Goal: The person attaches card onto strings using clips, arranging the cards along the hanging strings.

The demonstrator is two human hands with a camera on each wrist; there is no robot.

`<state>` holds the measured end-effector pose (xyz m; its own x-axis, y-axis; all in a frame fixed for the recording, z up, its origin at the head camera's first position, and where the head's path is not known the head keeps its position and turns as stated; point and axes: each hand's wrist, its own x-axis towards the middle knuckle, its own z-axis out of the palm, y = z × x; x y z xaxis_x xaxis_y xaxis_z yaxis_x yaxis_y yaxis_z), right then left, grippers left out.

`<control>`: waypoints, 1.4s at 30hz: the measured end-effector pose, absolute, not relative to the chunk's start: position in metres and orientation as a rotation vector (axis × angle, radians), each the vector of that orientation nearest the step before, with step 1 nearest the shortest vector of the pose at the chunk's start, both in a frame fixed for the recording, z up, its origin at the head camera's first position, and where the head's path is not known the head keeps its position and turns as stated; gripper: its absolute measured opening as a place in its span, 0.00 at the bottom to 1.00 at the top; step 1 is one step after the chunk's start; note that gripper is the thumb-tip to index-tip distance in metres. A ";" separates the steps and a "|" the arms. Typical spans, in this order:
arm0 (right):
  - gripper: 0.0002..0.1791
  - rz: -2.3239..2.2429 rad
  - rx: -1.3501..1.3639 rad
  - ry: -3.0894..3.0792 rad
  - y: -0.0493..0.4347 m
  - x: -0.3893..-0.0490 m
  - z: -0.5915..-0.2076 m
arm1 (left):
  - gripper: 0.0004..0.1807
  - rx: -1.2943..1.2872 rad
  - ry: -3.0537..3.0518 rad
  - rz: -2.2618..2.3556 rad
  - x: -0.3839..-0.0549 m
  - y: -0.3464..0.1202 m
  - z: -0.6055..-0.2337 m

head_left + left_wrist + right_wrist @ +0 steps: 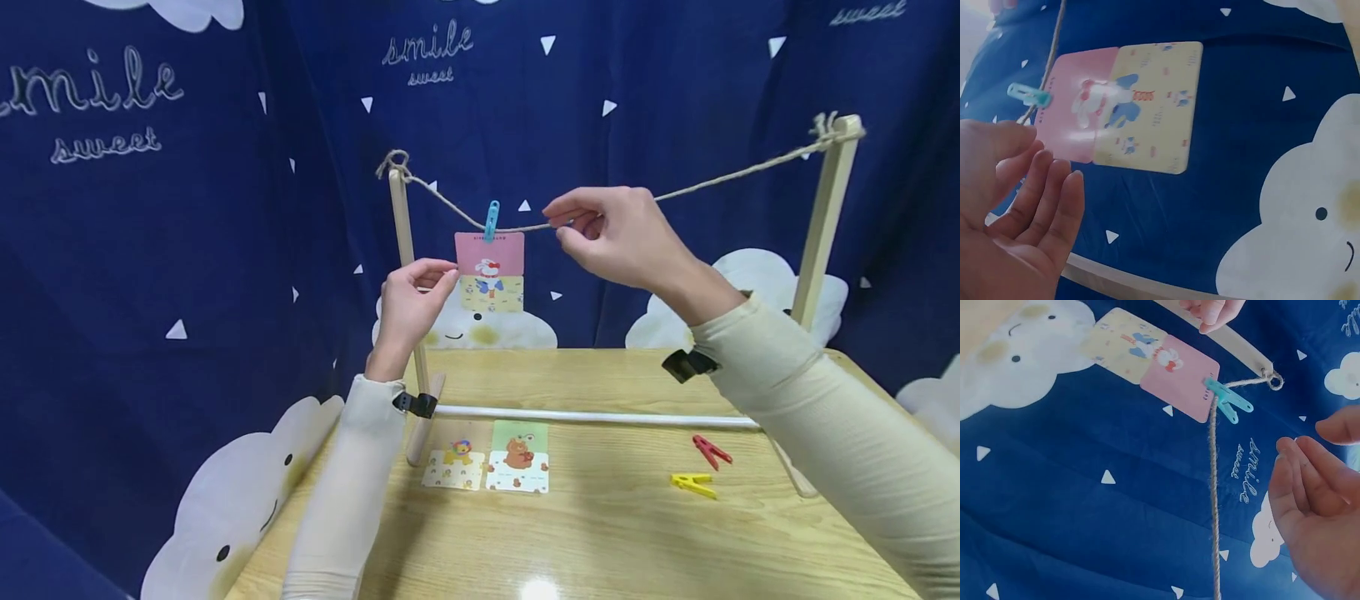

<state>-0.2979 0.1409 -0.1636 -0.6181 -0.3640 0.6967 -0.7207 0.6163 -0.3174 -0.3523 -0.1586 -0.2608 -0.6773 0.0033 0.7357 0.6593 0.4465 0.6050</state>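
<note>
A pink and yellow card point(490, 272) with a rabbit picture hangs from the twine point(522, 228), fixed there by a light blue clothespin point(491, 221). Beside the card's left edge my left hand point(411, 305) is raised, fingers loosely bent with nothing between them; the right wrist view shows it apart from the card. My right hand point(621, 237) hovers right of the clothespin, near the twine. In the right wrist view that hand point(1322, 503) holds nothing, its thumb and fingers spaced apart.
Two wooden posts point(828, 225) carry the twine. On the table point(600, 533) lie a lion card point(453, 468), a bear card point(518, 467), a red clothespin point(708, 451) and a yellow clothespin point(694, 484). A white rod point(600, 416) runs low between the posts. Behind hangs a dark blue curtain point(300, 75).
</note>
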 end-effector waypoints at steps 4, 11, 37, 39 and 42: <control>0.13 0.743 0.884 -2.239 0.155 -0.287 -0.179 | 0.09 -0.624 -2.054 -1.256 -0.348 -0.157 -0.273; 0.14 0.756 0.828 -2.300 0.183 -0.271 -0.211 | 0.09 -0.645 -2.147 -1.225 -0.348 -0.160 -0.304; 0.12 0.872 0.632 -2.528 0.282 -0.257 -0.348 | 0.07 -0.567 -2.562 -1.270 -0.364 -0.180 -0.421; 0.11 0.876 0.617 -2.551 0.287 -0.257 -0.358 | 0.06 -0.561 -2.586 -1.292 -0.365 -0.182 -0.430; 0.10 0.885 0.586 -2.588 0.295 -0.256 -0.372 | 0.05 -0.556 -2.612 -1.307 -0.366 -0.184 -0.438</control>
